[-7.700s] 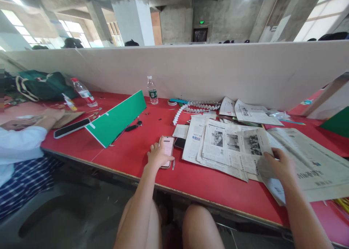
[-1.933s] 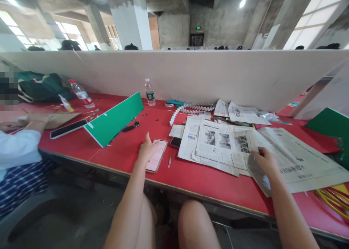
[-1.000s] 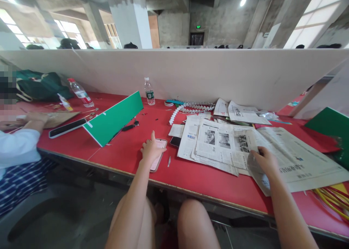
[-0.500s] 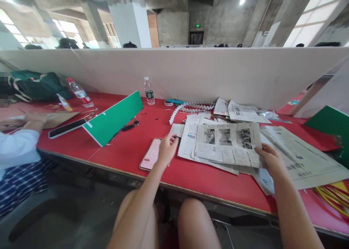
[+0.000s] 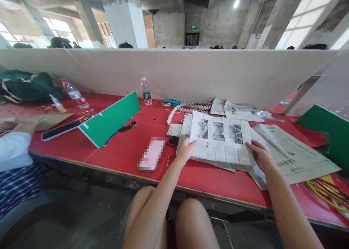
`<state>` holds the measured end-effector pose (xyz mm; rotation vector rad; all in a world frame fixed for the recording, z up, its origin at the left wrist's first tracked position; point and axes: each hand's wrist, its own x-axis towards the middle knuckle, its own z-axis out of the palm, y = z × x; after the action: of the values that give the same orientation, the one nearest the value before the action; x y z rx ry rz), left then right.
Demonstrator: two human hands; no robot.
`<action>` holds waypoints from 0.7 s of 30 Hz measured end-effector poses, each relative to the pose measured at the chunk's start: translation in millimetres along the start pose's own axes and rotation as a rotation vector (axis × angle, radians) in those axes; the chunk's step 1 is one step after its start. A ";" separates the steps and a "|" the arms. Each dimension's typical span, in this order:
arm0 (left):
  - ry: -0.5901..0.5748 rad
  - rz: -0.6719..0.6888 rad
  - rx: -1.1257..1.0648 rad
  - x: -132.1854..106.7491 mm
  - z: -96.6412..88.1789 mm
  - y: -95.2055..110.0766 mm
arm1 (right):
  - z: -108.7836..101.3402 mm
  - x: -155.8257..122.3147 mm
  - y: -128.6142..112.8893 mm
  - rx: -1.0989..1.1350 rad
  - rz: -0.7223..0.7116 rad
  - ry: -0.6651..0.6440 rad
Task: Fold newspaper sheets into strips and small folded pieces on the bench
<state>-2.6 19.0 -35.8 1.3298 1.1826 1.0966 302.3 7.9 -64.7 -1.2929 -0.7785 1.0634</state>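
Observation:
A newspaper sheet (image 5: 220, 141) with three black-and-white photos is held between my hands, over a stack of other papers. My left hand (image 5: 186, 150) pinches its left edge, thumb on top. At the right edge my right hand (image 5: 260, 155) grips the sheet, also with the thumb on top. Another newspaper (image 5: 294, 154) lies to the right, partly behind my right forearm. Left of my left hand are a phone (image 5: 151, 156) with a blurred-out screen and a small thin blade-like item (image 5: 168, 160). A dark device (image 5: 173, 141) pokes out beside the stack.
On the red table (image 5: 122, 152) stand a folded green board (image 5: 111, 119) and a water bottle (image 5: 146, 92). White folded-paper chains (image 5: 174, 112) lie at the back before a pale partition (image 5: 174, 70). Yellow cords (image 5: 324, 194) are at right. A co-worker's arm (image 5: 20, 129) is at left.
My left hand has moved right from above the phone and taken hold of the newspaper's left edge. The sheet's left side is now raised. The view has shifted slightly.

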 end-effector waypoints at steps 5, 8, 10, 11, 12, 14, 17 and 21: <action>-0.057 -0.030 -0.003 4.3 -7.7 -12.5 | 4.5 -6.0 -4.6 -0.068 0.085 0.016; -0.102 -0.065 -0.006 3.3 -8.2 -13.3 | 5.2 -8.6 -6.6 -0.120 0.140 0.117; -0.103 -0.075 -0.013 2.6 -9.0 -10.1 | 4.9 -9.0 -5.7 -0.157 0.102 0.064; -0.097 -0.073 -0.017 2.3 -9.9 -7.8 | 4.8 -8.9 -4.8 -0.167 0.071 0.018; -0.088 -0.069 -0.022 2.3 -11.1 -5.2 | 4.9 -8.6 -3.7 -0.171 0.041 -0.031; -0.059 -0.061 -0.032 2.8 -14.6 -0.2 | 5.6 -7.8 -1.6 -0.161 -0.003 -0.091; -0.003 -0.053 -0.047 6.4 -21.1 4.8 | 9.2 -5.1 0.1 -0.124 -0.056 -0.116; 0.042 -0.028 -0.076 15.6 -28.6 5.2 | 19.7 2.1 -1.6 -0.101 -0.086 -0.124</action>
<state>-28.9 37.5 -28.1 1.2344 1.1752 1.1433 285.2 17.1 -60.4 -1.2757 -0.9839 1.0532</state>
